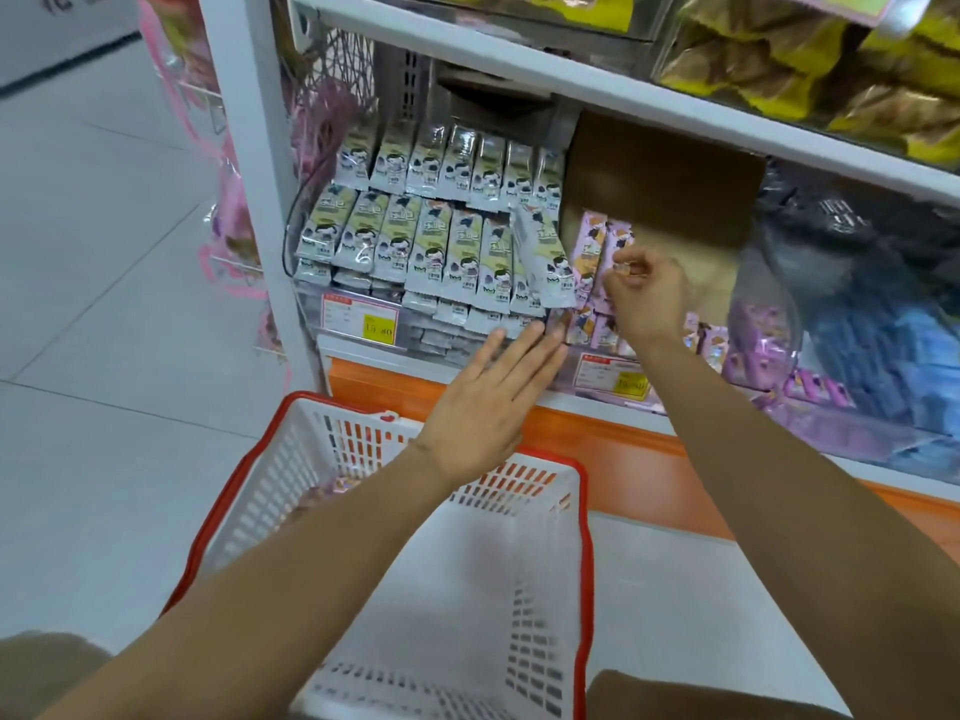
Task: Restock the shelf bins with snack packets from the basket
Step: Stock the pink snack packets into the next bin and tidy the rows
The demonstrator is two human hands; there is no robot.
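A clear shelf bin [358, 330] at the left holds several rows of green-and-white snack packets [431, 241]. Beside it on the right, pink snack packets [589, 252] stand in a second bin. My right hand [647, 298] has its fingers curled over the pink packets and pinches their tops. My left hand [493, 402] is flat with straight fingers, its fingertips against the front of the bins near the divide. One green packet [545, 262] leans tilted at the row's right end. A white basket with a red rim [584, 537] stands on the floor below, with a few pink packets [337, 485] by its left wall.
A brown cardboard box [660, 189] sits behind the pink packets. Purple and blue packets [857, 366] fill the bin at the right. Yellow-brown packets [805, 70] lie on the shelf above. An orange plinth [623, 449] runs below the shelf. Pink hanging goods [228, 215] are at the left.
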